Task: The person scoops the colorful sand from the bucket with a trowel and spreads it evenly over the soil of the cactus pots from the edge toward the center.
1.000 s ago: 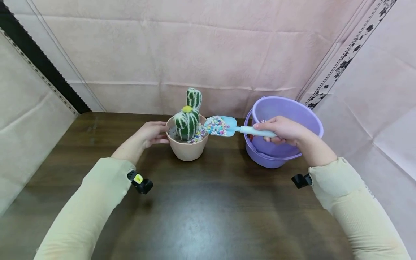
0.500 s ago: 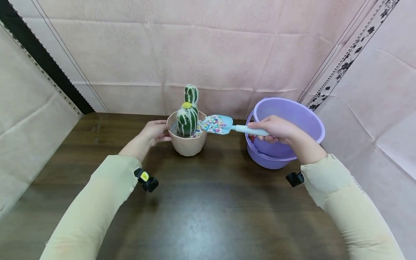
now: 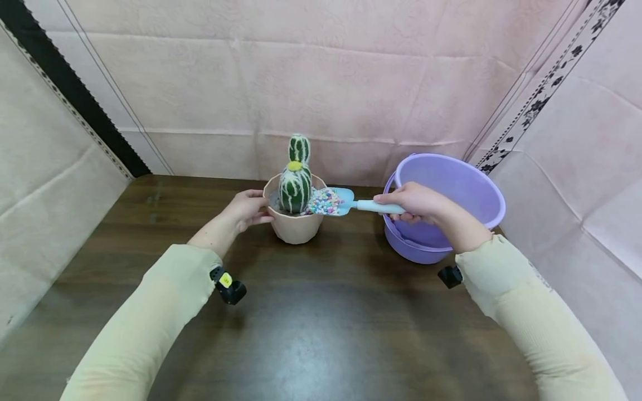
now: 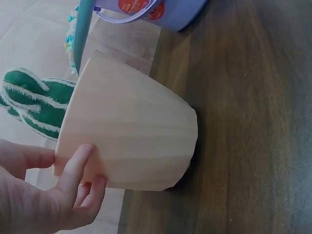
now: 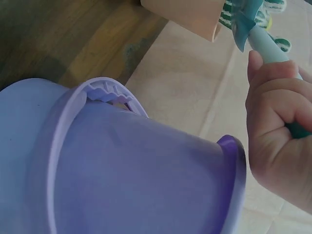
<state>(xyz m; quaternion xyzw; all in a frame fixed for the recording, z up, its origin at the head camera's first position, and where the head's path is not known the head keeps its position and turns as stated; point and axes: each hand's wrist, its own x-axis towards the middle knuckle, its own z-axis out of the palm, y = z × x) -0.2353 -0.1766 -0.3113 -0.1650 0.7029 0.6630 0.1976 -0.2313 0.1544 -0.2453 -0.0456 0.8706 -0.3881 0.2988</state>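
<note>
A green cactus [image 3: 295, 189] with white stripes and a yellow flower stands in a beige plant pot [image 3: 297, 228]. My left hand [image 3: 247, 210] holds the pot at its left rim. In the left wrist view the thumb [image 4: 39, 157] is at the rim and the fingers [image 4: 78, 168] lie on the outer wall. My right hand [image 3: 413, 201] grips the handle of a light-blue trowel [image 3: 346, 201]. Small multicoloured pebbles [image 3: 323, 201] heap on its blade, whose tip is over the pot's right rim. What lies in the pot under the blade is partly hidden.
Below and behind my right hand stand two purple buckets, the upper bucket [image 3: 451, 167] tilted inside the lower bucket [image 3: 413, 253]. A dark wooden table [image 3: 311, 323] lies under everything, with pale cloth [image 3: 321, 89] at the back and sides.
My right hand has moved left with the trowel, bringing the blade farther over the pot's right rim. The left hand stays on the pot. The head view has shifted slightly.
</note>
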